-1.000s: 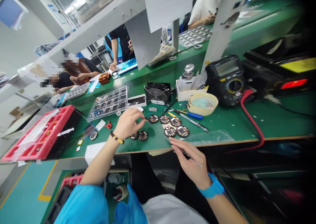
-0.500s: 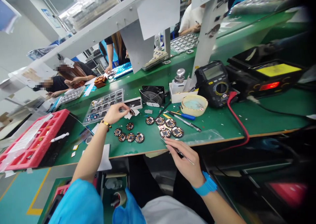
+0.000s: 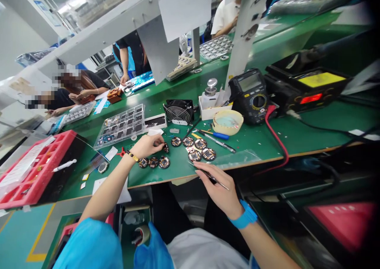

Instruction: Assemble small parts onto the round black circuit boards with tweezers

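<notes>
My left hand [image 3: 147,145] is closed in a pinch over a small round circuit board [image 3: 166,147] on the green bench [image 3: 267,142], just above a row of three similar boards [image 3: 153,162]. My right hand [image 3: 220,190] hovers at the bench's front edge below several more round boards [image 3: 197,148], and its fingers grip thin metal tweezers [image 3: 208,176]. A blue band sits on the right wrist and a beaded bracelet on the left.
A clear compartment tray [image 3: 121,125], small black fan [image 3: 178,110], white box [image 3: 211,107], round cream dish [image 3: 227,122], blue-handled tool [image 3: 213,134], multimeter [image 3: 252,95] with red lead, and power unit [image 3: 308,89] crowd the back. A red tray [image 3: 32,168] lies left. Other people work beyond.
My left hand went from the boards up to the tray area, then came back down onto a board by the row. My right hand stayed near the front edge with the tweezers.
</notes>
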`<state>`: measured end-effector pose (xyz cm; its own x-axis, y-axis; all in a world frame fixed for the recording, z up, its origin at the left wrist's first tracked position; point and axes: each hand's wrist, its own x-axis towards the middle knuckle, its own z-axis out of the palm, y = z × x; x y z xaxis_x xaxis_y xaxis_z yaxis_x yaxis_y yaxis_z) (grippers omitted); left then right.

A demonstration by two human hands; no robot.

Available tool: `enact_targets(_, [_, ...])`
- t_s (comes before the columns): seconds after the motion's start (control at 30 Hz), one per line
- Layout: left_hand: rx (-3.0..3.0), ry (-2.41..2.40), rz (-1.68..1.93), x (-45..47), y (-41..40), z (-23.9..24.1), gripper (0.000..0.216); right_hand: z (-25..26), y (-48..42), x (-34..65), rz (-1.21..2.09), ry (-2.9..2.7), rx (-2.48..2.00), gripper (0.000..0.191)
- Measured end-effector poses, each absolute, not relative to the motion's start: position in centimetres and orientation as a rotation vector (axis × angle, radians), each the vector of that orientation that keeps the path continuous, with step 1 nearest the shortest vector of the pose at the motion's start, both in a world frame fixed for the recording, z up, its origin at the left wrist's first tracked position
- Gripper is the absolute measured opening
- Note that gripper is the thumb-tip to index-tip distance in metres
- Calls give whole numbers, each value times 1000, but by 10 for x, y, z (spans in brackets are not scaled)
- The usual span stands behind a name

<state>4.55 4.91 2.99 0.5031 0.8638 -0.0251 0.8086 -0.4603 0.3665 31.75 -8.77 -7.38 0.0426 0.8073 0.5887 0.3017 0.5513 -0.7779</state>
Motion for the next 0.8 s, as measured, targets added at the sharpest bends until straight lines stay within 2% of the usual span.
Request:
enact_targets(0.47, [2892, 1501, -98, 54, 31, 20, 13, -68, -96, 323, 555, -1632, -1045, 28])
enact_targets(0.8, [2880, 1526, -65, 55, 27, 12, 19, -63, -101, 323, 543, -1661, -1080, 28])
